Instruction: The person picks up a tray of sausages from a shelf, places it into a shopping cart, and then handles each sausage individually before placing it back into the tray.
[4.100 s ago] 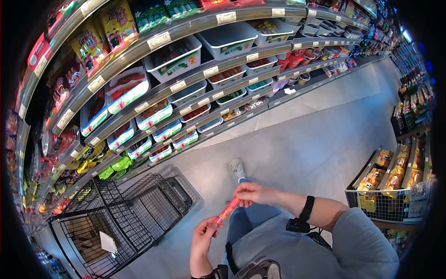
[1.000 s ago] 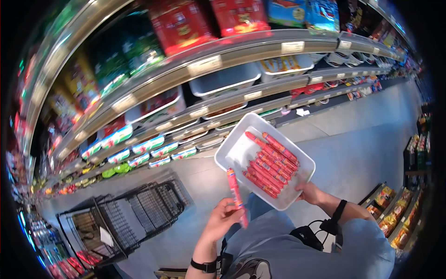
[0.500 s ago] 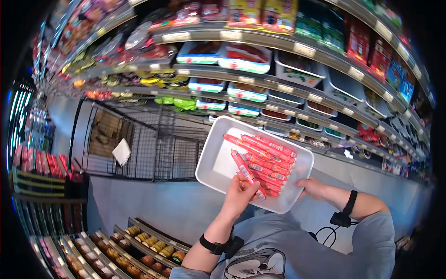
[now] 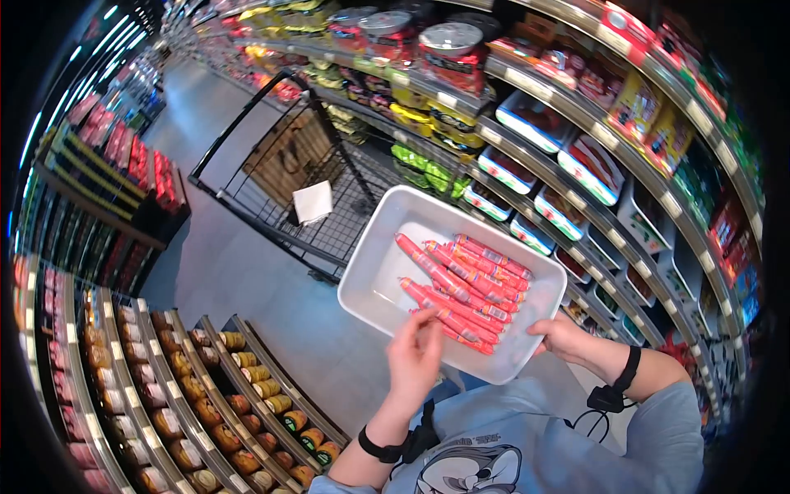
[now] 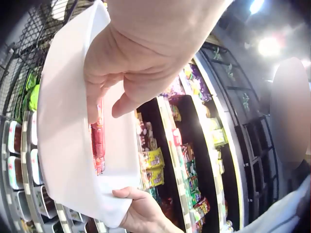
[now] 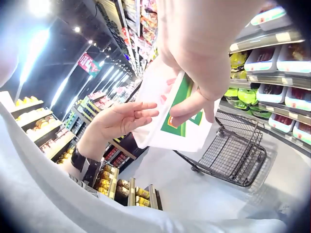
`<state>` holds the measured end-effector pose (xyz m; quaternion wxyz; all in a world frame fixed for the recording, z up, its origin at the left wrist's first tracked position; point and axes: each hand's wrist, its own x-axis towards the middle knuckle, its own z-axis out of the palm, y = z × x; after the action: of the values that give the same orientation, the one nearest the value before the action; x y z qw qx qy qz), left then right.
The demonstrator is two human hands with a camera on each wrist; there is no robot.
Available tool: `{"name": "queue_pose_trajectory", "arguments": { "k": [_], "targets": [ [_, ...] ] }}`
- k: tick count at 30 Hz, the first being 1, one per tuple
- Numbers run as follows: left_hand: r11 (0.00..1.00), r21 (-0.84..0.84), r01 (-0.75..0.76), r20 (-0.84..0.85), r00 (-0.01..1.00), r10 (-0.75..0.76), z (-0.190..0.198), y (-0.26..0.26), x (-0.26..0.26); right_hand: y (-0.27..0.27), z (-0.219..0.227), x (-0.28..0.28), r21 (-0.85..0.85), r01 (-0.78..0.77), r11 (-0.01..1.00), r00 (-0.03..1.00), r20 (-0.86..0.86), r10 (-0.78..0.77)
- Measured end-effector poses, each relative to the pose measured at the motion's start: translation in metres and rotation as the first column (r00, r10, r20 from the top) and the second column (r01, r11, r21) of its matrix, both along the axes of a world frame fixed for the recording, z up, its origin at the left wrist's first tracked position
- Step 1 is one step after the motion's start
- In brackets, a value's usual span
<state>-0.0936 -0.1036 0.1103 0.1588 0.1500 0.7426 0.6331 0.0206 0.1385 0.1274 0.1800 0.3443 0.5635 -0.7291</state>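
Note:
A white plastic tray (image 4: 369,273) is held tilted in front of my body, with several red-wrapped sausages (image 4: 461,284) lying side by side toward its right part. My right hand (image 4: 564,339) grips the tray's right end, thumb over the rim; the right wrist view shows its fingers spread against the green label (image 6: 182,109) on the outside. My left hand (image 4: 415,358) is over the tray's near edge, beside the sausages' lower ends. Its fingers (image 6: 143,114) are loosely extended and hold nothing. In the left wrist view, a gap shows between thumb and fingers above a red sausage (image 5: 98,145).
A black wire shopping cart (image 4: 350,222) with a white paper (image 4: 313,202) on it stands beyond the tray. Shelves with boxed and bagged food (image 4: 588,165) rise along the right. A low display rack (image 4: 206,387) with packaged goods is at the lower left.
The tray appeared in my right hand after the single-sausage view. My left hand brought its sausage to the tray and let go among the others. The view turned left toward the cart.

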Motion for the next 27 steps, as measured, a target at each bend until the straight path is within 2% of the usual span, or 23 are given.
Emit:
{"name": "queue_pose_trajectory", "arguments": {
  "k": [1,2,3,4,5,6,7,8,9,11,12,14,15,16,17,18,19,20,22,23,24,26,27],
  "targets": [
    [0.99,-0.001,-0.142,-0.28,0.95,0.136,0.003,-0.01,-0.005,-0.005,0.005,-0.014,-0.022,0.007,1.0,1.0,-0.029,-0.008],
    [0.986,-0.006,-0.169,-0.28,0.947,0.16,0.01,-0.018,-0.009,-0.009,0.009,-0.027,-0.051,0.014,0.999,0.998,-0.057,-0.017],
    [0.928,-0.09,-0.361,-0.4,0.867,0.298,0.027,-0.025,-0.012,-0.012,0.01,-0.041,-0.056,-0.014,0.998,0.998,-0.059,0.01],
    [0.826,-0.146,-0.544,-0.524,0.751,0.402,0.035,-0.03,-0.018,-0.014,0.01,-0.056,-0.065,-0.037,0.997,0.997,-0.076,0.032],
    [0.847,-0.079,-0.526,-0.346,0.811,0.472,0.023,-0.038,-0.024,-0.016,0.01,-0.072,-0.077,-0.06,0.995,0.994,-0.097,0.053],
    [0.832,-0.08,-0.549,-0.355,0.796,0.491,0.018,-0.042,-0.031,-0.018,0.011,-0.088,-0.082,-0.087,0.993,0.991,-0.105,0.078],
    [0.864,0.07,-0.498,-0.05,0.864,0.502,0.015,-0.044,-0.038,-0.02,0.013,-0.104,-0.103,-0.122,0.987,0.987,-0.116,0.11],
    [0.847,0.237,-0.476,0.248,0.873,0.421,0.012,-0.044,-0.046,-0.023,0.014,-0.118,-0.123,-0.157,0.98,0.982,-0.128,0.141],
    [0.839,0.225,-0.495,0.237,0.863,0.446,0.011,-0.043,-0.053,-0.024,0.014,-0.132,-0.139,-0.181,0.974,0.977,-0.135,0.162],
    [0.786,0.486,-0.383,0.493,0.863,0.115,0.003,-0.038,-0.071,-0.029,0.014,-0.162,-0.242,-0.22,0.945,0.969,-0.161,0.185],
    [0.785,0.476,-0.397,0.486,0.862,0.141,-0.003,-0.034,-0.081,-0.032,0.015,-0.176,-0.255,-0.242,0.936,0.964,-0.169,0.203],
    [0.79,0.49,-0.369,0.512,0.855,0.083,-0.011,-0.025,-0.1,-0.036,0.018,-0.202,-0.365,-0.267,0.892,0.959,-0.193,0.208],
    [0.792,0.479,-0.378,0.509,0.855,0.1,-0.007,-0.021,-0.112,-0.035,0.013,-0.214,-0.398,-0.299,0.868,0.951,-0.205,0.233],
    [0.752,0.484,-0.448,0.495,0.848,0.187,-0.002,-0.013,-0.123,-0.032,0.008,-0.226,-0.408,-0.308,0.859,0.948,-0.211,0.239],
    [0.705,0.494,-0.51,0.481,0.835,0.267,0.0,-0.007,-0.135,-0.029,0.003,-0.24,-0.444,-0.358,0.821,0.934,-0.161,0.32],
    [0.709,0.489,-0.509,0.477,0.836,0.271,-0.002,-0.006,-0.147,-0.025,-0.001,-0.254,-0.48,-0.399,0.781,0.911,-0.113,0.396],
    [0.663,0.506,-0.552,0.502,0.813,0.293,-0.008,-0.012,-0.161,-0.019,-0.002,-0.267,-0.453,-0.523,0.722,0.842,-0.147,0.519],
    [0.618,0.519,-0.59,0.529,0.79,0.31,-0.01,-0.019,-0.176,-0.013,-0.004,-0.281,-0.458,-0.516,0.724,0.847,-0.15,0.51],
    [0.603,0.527,-0.599,0.525,0.787,0.324,0.001,-0.03,-0.208,0.002,-0.014,-0.307,-0.228,-0.768,0.598,0.635,-0.147,0.759],
    [0.64,0.545,-0.542,0.394,0.839,0.375,0.01,-0.026,-0.223,0.011,-0.025,-0.314,-0.085,-0.795,0.601,0.605,-0.197,0.772],
    [0.677,0.554,-0.486,0.257,0.872,0.416,0.029,-0.018,-0.236,0.021,-0.028,-0.322,0.013,-0.78,0.625,0.611,-0.199,0.767],
    [0.806,0.325,-0.495,0.202,0.869,0.452,0.056,-0.016,-0.252,0.04,-0.048,-0.334,0.107,-0.679,0.727,0.681,-0.28,0.677],
    [0.846,0.169,-0.505,0.219,0.856,0.467,0.058,-0.022,-0.263,0.048,-0.054,-0.338,0.113,-0.606,0.788,0.735,-0.301,0.608]
  ]
}}
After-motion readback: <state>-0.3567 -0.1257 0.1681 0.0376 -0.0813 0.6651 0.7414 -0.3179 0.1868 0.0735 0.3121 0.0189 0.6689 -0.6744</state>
